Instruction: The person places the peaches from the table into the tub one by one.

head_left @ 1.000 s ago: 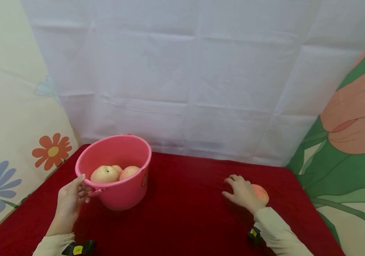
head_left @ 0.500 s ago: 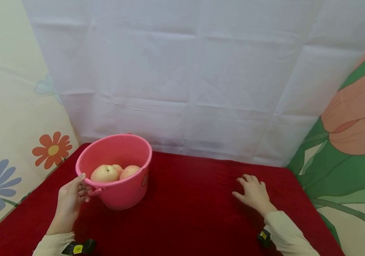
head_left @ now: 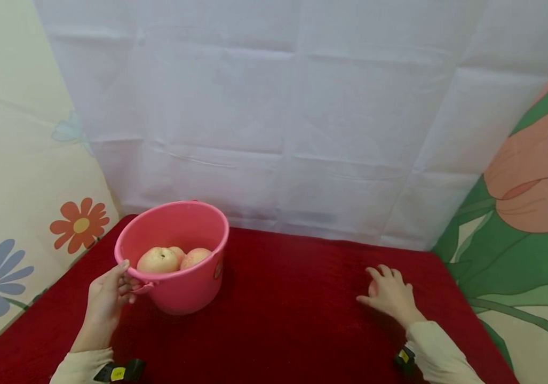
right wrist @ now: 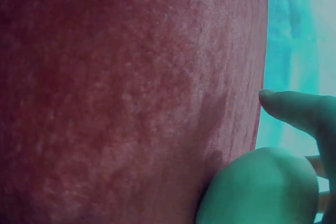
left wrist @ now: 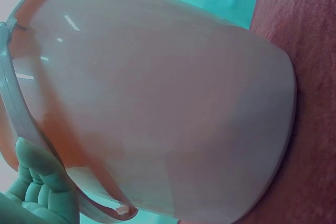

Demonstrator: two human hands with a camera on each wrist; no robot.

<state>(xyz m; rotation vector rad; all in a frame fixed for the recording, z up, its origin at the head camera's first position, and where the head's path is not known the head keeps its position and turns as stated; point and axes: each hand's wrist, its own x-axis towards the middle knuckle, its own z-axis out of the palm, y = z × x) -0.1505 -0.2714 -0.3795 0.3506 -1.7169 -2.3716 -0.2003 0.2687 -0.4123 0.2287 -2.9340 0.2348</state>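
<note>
A pink bucket stands at the left on the red cloth. My left hand holds its near-left rim, thumb over the edge and fingers curled below by the handle. In the left wrist view the same hand is at the rim beside the bucket wall. Several yellowish-pink apples lie inside. At the right, my right hand arches over another apple, mostly hidden beneath it. The right wrist view shows this apple with one finger spread apart from it and others behind.
Red cloth covers the table between the hands. A creased white sheet hangs behind the table. Flower-printed cloths flank it on both sides.
My right hand has moved rightward over the apple, which showed beside it one second ago and is now mostly covered. My left hand and the bucket have stayed in place.
</note>
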